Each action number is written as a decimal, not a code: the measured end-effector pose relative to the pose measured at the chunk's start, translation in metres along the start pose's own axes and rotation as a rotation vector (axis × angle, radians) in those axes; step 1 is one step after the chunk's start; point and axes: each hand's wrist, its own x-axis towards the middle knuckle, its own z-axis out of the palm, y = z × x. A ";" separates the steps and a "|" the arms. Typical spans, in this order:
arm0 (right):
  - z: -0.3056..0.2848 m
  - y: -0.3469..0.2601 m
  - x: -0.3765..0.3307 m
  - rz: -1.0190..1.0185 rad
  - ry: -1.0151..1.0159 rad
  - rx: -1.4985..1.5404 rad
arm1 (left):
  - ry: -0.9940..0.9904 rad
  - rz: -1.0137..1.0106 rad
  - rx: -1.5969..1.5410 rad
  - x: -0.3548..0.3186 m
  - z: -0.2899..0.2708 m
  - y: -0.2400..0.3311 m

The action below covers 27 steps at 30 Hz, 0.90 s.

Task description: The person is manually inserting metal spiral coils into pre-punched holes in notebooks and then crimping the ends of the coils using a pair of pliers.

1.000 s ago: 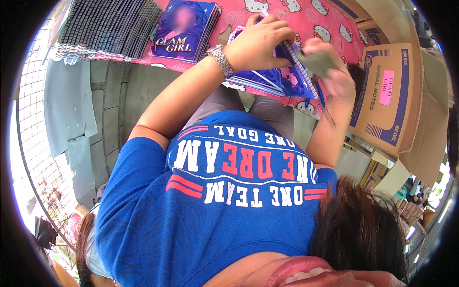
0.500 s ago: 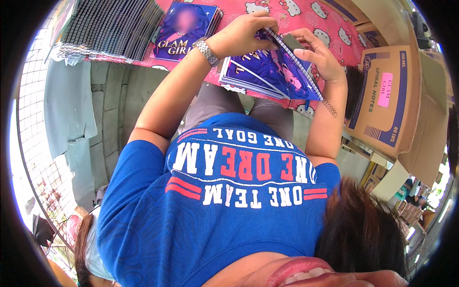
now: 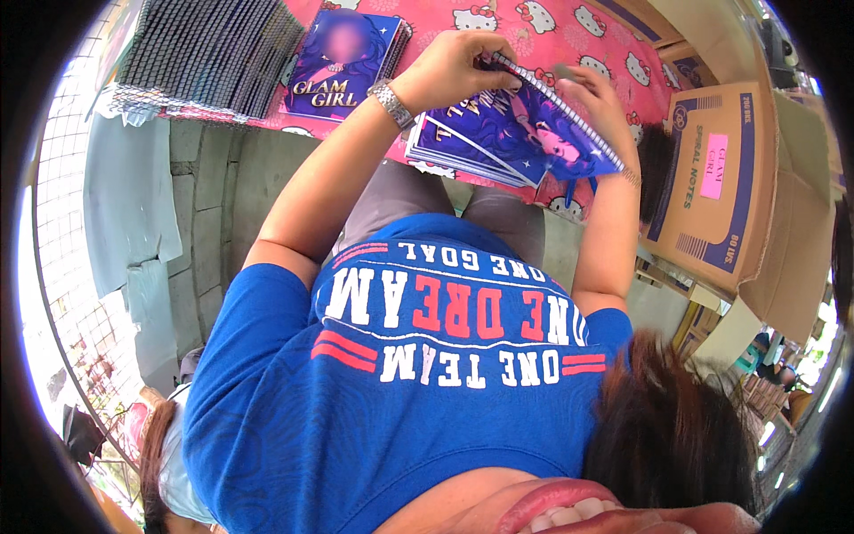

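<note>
A purple-and-blue spiral notebook [image 3: 569,138] is raised at a tilt over a small stack of similar notebooks [image 3: 463,147] on the table's near edge. My left hand [image 3: 463,67], wearing a metal watch, pinches its upper left corner by the spine. Along the spine runs a wire coil [image 3: 583,120]; its lower end reaches close to my right wrist. My right hand [image 3: 600,102] is beyond the spine, apart from the cover, its fingers bent. A small dark grey piece [image 3: 563,70] shows at its fingertips; its kind is unclear.
Tall stacks of spiral-bound notebooks [image 3: 205,62] stand at the far left. Beside them lies another notebook pile [image 3: 342,67]. A pink patterned cloth [image 3: 543,27] covers the table. An open cardboard box [image 3: 712,178] stands at the right, and wire mesh [image 3: 71,222] rises at the left.
My right hand has drawn away from the spine, up and to the right. The coil's loose lower end sticks out less. The notebook's lower end has risen slightly; my left hand keeps its pinch.
</note>
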 end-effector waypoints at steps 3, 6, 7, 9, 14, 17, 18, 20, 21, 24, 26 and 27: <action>-0.034 0.073 -0.022 0.143 0.324 -0.722 | 0.090 -0.130 -0.164 0.000 0.010 0.002; -0.014 0.121 -0.052 -0.181 0.440 -0.383 | 0.244 -0.140 -0.310 -0.011 0.020 0.001; -0.002 0.120 -0.067 -0.191 0.499 -0.417 | 0.280 -0.152 -0.312 -0.017 0.022 0.003; 0.030 0.123 -0.110 -0.131 0.554 -0.600 | 0.367 -0.188 -0.293 -0.021 0.026 0.005; 0.067 0.109 -0.165 0.124 0.498 -0.753 | 0.375 -0.336 -0.141 -0.017 0.032 0.004; 0.067 0.087 -0.153 0.010 0.816 0.073 | 0.416 -0.045 -0.030 -0.016 0.032 0.000; 0.066 0.046 -0.149 -0.082 0.778 -0.079 | 0.409 0.047 0.080 -0.019 0.029 -0.003; 0.074 -0.014 -0.139 -0.300 0.604 -0.012 | 0.389 0.073 0.101 -0.019 0.031 -0.004; 0.076 -0.036 -0.135 -0.388 0.528 -0.103 | 0.383 -0.003 0.020 -0.019 0.032 -0.003; 0.089 -0.075 -0.117 -0.518 0.465 -0.127 | 0.380 -0.180 -0.157 -0.015 0.033 -0.005; 0.091 -0.086 -0.112 -0.543 0.459 -0.104 | 0.357 -0.228 -0.162 -0.019 0.031 0.004; 0.090 -0.092 -0.111 -0.546 0.461 -0.106 | 0.344 -0.251 -0.165 -0.020 0.030 0.007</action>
